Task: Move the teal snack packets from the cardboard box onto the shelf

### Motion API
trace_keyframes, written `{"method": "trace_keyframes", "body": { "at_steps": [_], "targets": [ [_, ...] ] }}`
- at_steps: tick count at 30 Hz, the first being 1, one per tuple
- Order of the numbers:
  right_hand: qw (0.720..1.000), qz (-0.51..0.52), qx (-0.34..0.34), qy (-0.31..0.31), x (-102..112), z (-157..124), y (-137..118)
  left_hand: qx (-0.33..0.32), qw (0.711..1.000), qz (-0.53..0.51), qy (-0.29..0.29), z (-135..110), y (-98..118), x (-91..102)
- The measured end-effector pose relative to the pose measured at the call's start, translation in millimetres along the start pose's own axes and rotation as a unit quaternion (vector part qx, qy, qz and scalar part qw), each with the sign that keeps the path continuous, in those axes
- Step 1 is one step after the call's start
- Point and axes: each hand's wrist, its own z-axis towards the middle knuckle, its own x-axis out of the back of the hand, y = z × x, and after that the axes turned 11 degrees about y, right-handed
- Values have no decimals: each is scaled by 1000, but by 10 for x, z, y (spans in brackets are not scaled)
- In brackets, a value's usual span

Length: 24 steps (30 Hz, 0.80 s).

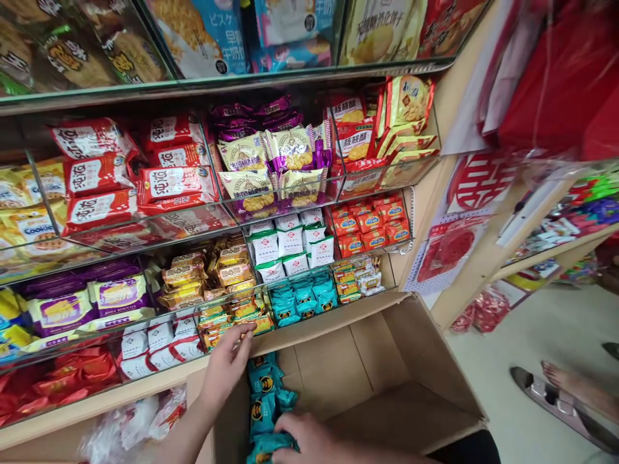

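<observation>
A deep cardboard box (387,348) stands open against the shelf front. Along its left inner side lies a row of teal snack packets (262,412) with a black and yellow emblem. My right hand (309,439), slightly blurred, reaches into the box with its fingers and thumb around a teal packet (271,444) at the near end of the row. At the box's far left corner is my left hand (228,362), fingers stretched towards the shelf with nothing visible in them. Matching teal packets (304,298) fill a compartment just behind the box.
Clear-fronted shelves hold red-and-white packets (99,177), purple-and-cream cookie packets (271,164), white-and-green packets (291,241) and small orange-red packets (370,225). Plastic bags (138,422) lie below the shelf at left. A person's sandalled foot (563,393) is on the floor at right.
</observation>
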Motion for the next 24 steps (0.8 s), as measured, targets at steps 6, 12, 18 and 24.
{"method": "trace_keyframes", "body": {
  "at_steps": [6,12,18,24],
  "targets": [
    [973,170,-17,156,886,-63,-368,-3,989,-111,-102,-601,530,-215],
    [930,198,-88,296,1059,-33,-344,130,968,-204,-66,-716,851,-564],
    [897,163,-89,401,1064,-22,-309,115,977,-174,-33,-737,943,-633],
    [852,245,-159,434,988,-17,-328,144,969,-186,74,-821,1027,-812]
  ]
}}
